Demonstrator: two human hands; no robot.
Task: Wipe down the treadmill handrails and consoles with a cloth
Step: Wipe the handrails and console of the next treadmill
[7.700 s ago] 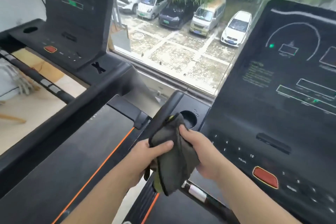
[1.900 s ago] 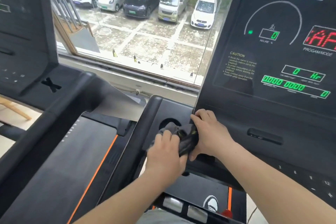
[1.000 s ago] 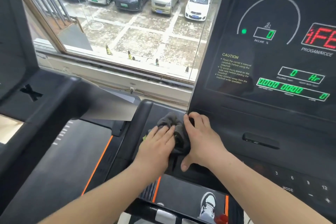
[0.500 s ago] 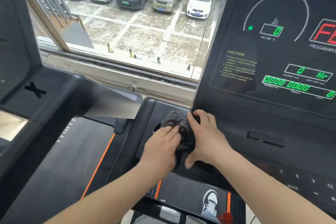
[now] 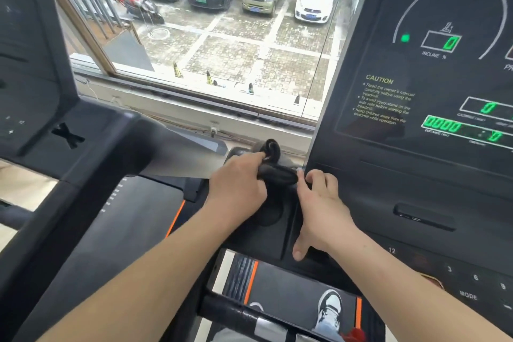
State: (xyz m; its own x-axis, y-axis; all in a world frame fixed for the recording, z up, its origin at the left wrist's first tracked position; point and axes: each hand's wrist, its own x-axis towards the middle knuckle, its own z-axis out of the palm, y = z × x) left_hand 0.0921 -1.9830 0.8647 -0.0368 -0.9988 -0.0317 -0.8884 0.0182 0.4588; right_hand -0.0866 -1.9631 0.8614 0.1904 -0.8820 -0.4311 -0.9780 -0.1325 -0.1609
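A dark cloth [image 5: 277, 173] lies bunched and twisted at the far end of the black side tray [image 5: 288, 233] of the right treadmill, beside its lit console [image 5: 402, 164]. My left hand [image 5: 238, 189] grips the cloth's left part, and a loop of it sticks up past my fingers. On the tray next to the console edge rests my right hand [image 5: 319, 208]. Its bent fingertips touch the cloth's right end and its thumb is spread back toward me. The round cup holder [image 5: 270, 215] shows between my hands.
The neighbouring treadmill's console [image 5: 30, 72] and thick black handrail [image 5: 72, 202] fill the left. A window [image 5: 222, 44] straight ahead looks down on parked cars. Below, the belt [image 5: 286, 289] shows a shoe [image 5: 330, 311]. Keypad buttons [image 5: 469, 283] lie at the lower right.
Both hands and the cloth have moved forward to the tray's far end. My right hand has slid off the cloth and now lies beside it, uncovering the cup holder.
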